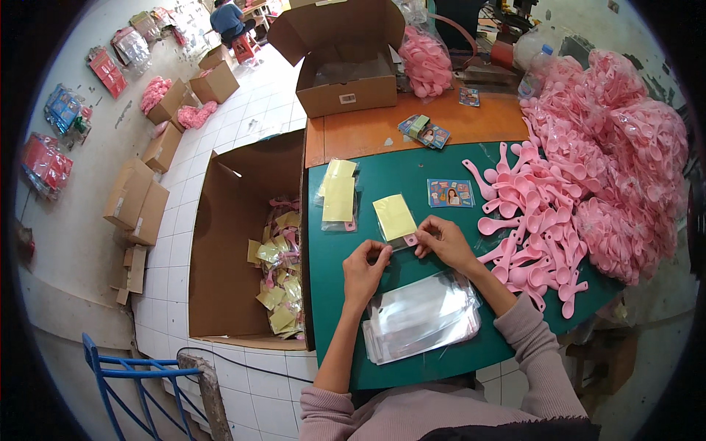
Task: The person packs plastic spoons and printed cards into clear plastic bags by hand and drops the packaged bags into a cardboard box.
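A clear plastic bag (pixel 403 241) with a yellow card (pixel 395 217) in it lies in front of me on the green table. The end of a pink spoon handle shows at the bag's near right corner. My left hand (pixel 365 272) pinches the near edge on one side. My right hand (pixel 443 245) pinches the same edge by the pink handle end. Below my hands rests a stack of empty clear bags (pixel 423 316). Filled bags with yellow cards (pixel 338 200) lie to the left. Loose pink spoons (pixel 531 220) are heaped on the right, near a picture card (pixel 451 193).
Left of the table stands a large cardboard box (pixel 235 169) holding filled bags. Bulky bags of pink spoons (pixel 618 147) crowd the right side. An opened carton (pixel 349 95) and a card bundle (pixel 424 132) sit at the back. A person (pixel 228 20) sits far off.
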`<move>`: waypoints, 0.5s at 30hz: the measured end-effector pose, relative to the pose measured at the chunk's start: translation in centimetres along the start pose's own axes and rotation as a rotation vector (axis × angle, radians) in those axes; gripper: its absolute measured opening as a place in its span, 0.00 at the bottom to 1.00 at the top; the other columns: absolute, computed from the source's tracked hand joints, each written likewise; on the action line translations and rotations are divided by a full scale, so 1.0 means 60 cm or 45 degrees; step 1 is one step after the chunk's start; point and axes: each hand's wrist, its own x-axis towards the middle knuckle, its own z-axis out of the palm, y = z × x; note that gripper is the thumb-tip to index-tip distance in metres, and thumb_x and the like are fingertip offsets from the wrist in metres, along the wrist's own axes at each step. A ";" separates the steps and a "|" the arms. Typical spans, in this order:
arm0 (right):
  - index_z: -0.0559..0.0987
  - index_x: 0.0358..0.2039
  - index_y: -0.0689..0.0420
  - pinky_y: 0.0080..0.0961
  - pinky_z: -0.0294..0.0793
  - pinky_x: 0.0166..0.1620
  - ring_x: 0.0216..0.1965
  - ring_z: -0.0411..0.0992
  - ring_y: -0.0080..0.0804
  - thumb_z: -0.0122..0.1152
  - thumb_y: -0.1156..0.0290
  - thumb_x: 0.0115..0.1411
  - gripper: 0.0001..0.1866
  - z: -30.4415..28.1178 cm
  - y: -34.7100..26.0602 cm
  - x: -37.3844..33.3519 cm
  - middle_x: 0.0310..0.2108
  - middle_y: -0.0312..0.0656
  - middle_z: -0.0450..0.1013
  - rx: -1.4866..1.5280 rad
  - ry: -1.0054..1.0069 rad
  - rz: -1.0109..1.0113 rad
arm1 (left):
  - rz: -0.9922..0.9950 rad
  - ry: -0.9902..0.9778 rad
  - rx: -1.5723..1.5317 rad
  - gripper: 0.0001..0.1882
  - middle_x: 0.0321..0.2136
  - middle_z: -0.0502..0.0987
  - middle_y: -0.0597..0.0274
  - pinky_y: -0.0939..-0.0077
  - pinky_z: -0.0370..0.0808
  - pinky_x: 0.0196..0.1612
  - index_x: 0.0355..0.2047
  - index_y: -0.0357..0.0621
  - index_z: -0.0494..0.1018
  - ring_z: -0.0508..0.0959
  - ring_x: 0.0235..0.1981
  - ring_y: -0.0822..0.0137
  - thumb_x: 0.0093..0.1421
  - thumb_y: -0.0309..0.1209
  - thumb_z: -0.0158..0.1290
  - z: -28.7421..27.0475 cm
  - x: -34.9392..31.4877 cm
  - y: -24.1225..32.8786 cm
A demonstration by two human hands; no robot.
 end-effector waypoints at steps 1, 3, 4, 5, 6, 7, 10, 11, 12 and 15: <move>0.67 0.28 0.63 0.18 0.73 0.23 0.21 0.72 0.23 0.52 0.74 0.56 0.06 0.002 0.002 -0.001 0.21 0.40 0.69 -0.089 0.060 -0.034 | -0.001 -0.001 0.001 0.08 0.25 0.76 0.60 0.83 0.73 0.26 0.27 0.34 0.70 0.77 0.26 0.74 0.52 0.28 0.54 0.004 -0.001 0.001; 0.67 0.29 0.64 0.18 0.73 0.22 0.20 0.72 0.24 0.52 0.75 0.56 0.06 0.006 0.004 -0.001 0.21 0.40 0.70 -0.074 0.096 -0.049 | 0.020 0.137 -0.215 0.08 0.23 0.76 0.61 0.83 0.72 0.25 0.30 0.35 0.69 0.76 0.25 0.75 0.53 0.27 0.53 0.009 -0.005 0.008; 0.66 0.29 0.64 0.18 0.73 0.21 0.20 0.72 0.24 0.52 0.76 0.56 0.05 0.008 0.004 -0.002 0.20 0.40 0.70 -0.060 0.131 -0.066 | 0.019 0.139 -0.212 0.08 0.23 0.76 0.61 0.83 0.72 0.25 0.30 0.35 0.69 0.76 0.25 0.75 0.53 0.27 0.53 0.007 -0.006 0.008; 0.66 0.29 0.64 0.18 0.73 0.21 0.20 0.72 0.24 0.52 0.76 0.56 0.05 0.010 0.003 -0.003 0.20 0.40 0.70 -0.058 0.129 -0.065 | -0.012 0.119 -0.206 0.08 0.24 0.76 0.60 0.84 0.72 0.25 0.31 0.36 0.68 0.76 0.26 0.75 0.54 0.27 0.52 0.005 -0.006 0.009; 0.66 0.29 0.63 0.18 0.73 0.21 0.20 0.72 0.24 0.52 0.76 0.55 0.05 0.011 0.001 -0.004 0.20 0.41 0.70 -0.073 0.136 -0.068 | -0.043 0.098 -0.201 0.08 0.24 0.76 0.60 0.85 0.72 0.25 0.32 0.37 0.67 0.76 0.28 0.76 0.54 0.27 0.52 0.004 -0.006 0.008; 0.65 0.29 0.63 0.18 0.73 0.21 0.20 0.72 0.23 0.52 0.77 0.55 0.05 0.012 0.001 -0.004 0.20 0.41 0.70 -0.089 0.142 -0.070 | -0.044 0.099 -0.200 0.08 0.24 0.76 0.60 0.85 0.72 0.25 0.32 0.37 0.67 0.76 0.28 0.76 0.54 0.27 0.52 0.003 -0.006 0.008; 0.68 0.33 0.64 0.18 0.73 0.21 0.20 0.72 0.23 0.51 0.78 0.55 0.06 0.011 0.004 -0.003 0.21 0.41 0.70 -0.045 0.111 -0.082 | -0.046 0.060 -0.128 0.08 0.26 0.76 0.61 0.86 0.69 0.24 0.34 0.39 0.70 0.75 0.28 0.77 0.55 0.28 0.51 0.004 -0.005 0.009; 0.68 0.33 0.64 0.18 0.73 0.21 0.20 0.72 0.23 0.51 0.78 0.55 0.06 0.011 0.005 -0.003 0.21 0.41 0.70 -0.044 0.112 -0.084 | -0.038 0.049 -0.108 0.10 0.26 0.76 0.62 0.86 0.69 0.24 0.37 0.40 0.71 0.75 0.27 0.77 0.55 0.28 0.51 0.004 -0.005 0.013; 0.68 0.37 0.65 0.18 0.73 0.22 0.20 0.72 0.23 0.50 0.78 0.55 0.08 0.013 0.005 -0.003 0.21 0.41 0.70 -0.069 0.104 -0.096 | -0.031 0.043 -0.085 0.12 0.26 0.76 0.62 0.86 0.69 0.24 0.41 0.42 0.72 0.75 0.27 0.77 0.55 0.28 0.51 0.002 -0.006 0.016; 0.69 0.43 0.64 0.18 0.74 0.24 0.21 0.72 0.23 0.48 0.78 0.56 0.13 0.013 0.007 -0.001 0.21 0.40 0.70 -0.126 0.081 -0.098 | 0.051 0.082 -0.032 0.16 0.24 0.76 0.62 0.82 0.70 0.25 0.44 0.47 0.71 0.75 0.24 0.78 0.54 0.28 0.51 0.004 -0.004 0.007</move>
